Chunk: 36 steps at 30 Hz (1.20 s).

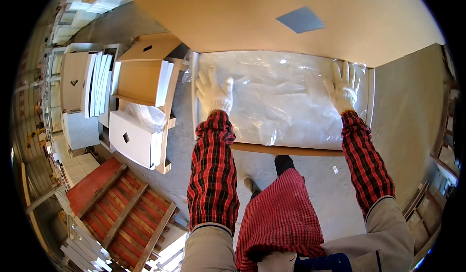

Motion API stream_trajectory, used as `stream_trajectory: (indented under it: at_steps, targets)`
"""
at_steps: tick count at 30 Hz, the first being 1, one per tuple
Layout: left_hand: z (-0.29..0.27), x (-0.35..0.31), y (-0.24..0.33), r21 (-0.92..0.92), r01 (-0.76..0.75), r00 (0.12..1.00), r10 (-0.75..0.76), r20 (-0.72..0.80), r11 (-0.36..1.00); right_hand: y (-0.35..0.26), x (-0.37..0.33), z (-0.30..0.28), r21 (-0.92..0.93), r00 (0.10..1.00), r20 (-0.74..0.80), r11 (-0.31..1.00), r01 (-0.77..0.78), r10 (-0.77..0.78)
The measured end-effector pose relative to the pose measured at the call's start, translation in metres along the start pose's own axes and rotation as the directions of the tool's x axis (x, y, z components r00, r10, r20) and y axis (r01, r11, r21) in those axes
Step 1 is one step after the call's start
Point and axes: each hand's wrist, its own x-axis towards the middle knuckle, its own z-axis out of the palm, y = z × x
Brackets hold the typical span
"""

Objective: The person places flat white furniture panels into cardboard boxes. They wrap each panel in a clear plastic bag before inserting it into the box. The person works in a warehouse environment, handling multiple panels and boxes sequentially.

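Note:
In front of me lies a wide, flat cardboard box (291, 151), its big brown lid flap (233, 14) raised on the far side. Inside it, a flat panel wrapped in clear plastic film (276, 102) fills the box. My left hand (214, 91), in a white knitted glove, rests with spread fingers on the film near the left wall. Near the right wall my right hand (344, 87), gloved alike, lies flat with its fingers apart. Neither hand grips anything. What the film covers is only dimly visible.
To the left, a wooden pallet (170, 102) bears an open carton (138, 80) and a white box (131, 137). Beyond it stand more boxes (75, 77). A red slatted pallet (124, 209) lies at lower left. Racks (446, 131) line the right edge.

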Motion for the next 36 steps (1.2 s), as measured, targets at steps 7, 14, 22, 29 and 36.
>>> stream_trajectory:
  at_steps: [7,14,22,29,36]
  targets:
    - [-0.18,-0.137,-0.064,-0.511,-0.23,0.951,0.303,0.062,0.828,0.018,-0.007,-0.045,-0.158,0.954,0.131,0.955,-0.25,0.271]
    - [-0.187,-0.494,-0.304,-0.08,0.616,0.542,-0.348,0.765,0.784,-0.105,-0.138,-0.044,0.117,0.966,-0.194,0.974,0.193,-0.168]
    - [-0.169,-0.61,-0.422,-0.574,0.797,0.323,-0.671,0.667,-0.187,-0.39,-0.352,-0.08,0.748,0.345,0.524,0.614,0.251,-0.779]
    - [-0.117,-0.49,-0.52,-0.568,0.487,0.43,-0.384,0.817,-0.664,-0.517,-0.332,-0.085,0.737,0.275,0.529,0.595,0.321,-0.803]
    - [-0.077,-0.341,-0.598,-0.465,0.42,0.276,-0.378,0.884,-0.78,-0.633,-0.282,-0.005,0.674,0.27,0.706,0.738,0.03,-0.655]
